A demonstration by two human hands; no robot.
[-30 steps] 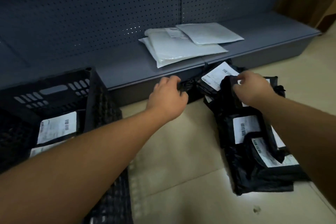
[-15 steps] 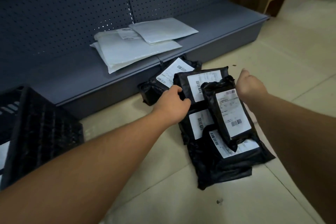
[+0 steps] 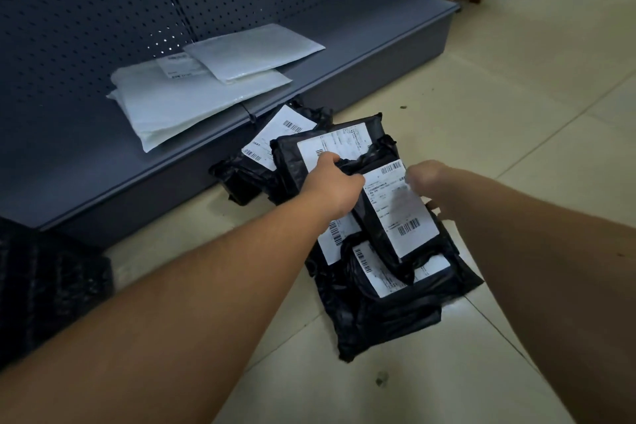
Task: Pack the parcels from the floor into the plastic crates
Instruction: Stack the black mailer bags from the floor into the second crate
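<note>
The left hand [image 3: 332, 188] is curled over the top edge of a black parcel [image 3: 378, 217] with a white barcode label, gripping the crumpled plastic there, knuckles up and forearm stretched out long from the lower left. The right hand [image 3: 425, 177] sits at that same parcel's right edge with its fingers tucked out of sight, so whether it is clenched on the plastic I cannot tell; its forearm comes in from the lower right.

The held parcel lies tilted on top of a heap of black parcels on the tiled floor [image 3: 499, 113]. I count five labels in all: the held one, one behind it [image 3: 344, 143], two under it nearer the person [image 3: 375, 272], and one leaning against the shelf base [image 3: 275, 138].

On the grey shelf [image 3: 361, 27] beyond, against the pegboard back, lie three white mailers [image 3: 192, 103] overlapping one another. A corner of one black plastic crate [image 3: 44, 279] shows at the left edge, well apart from the heap.
</note>
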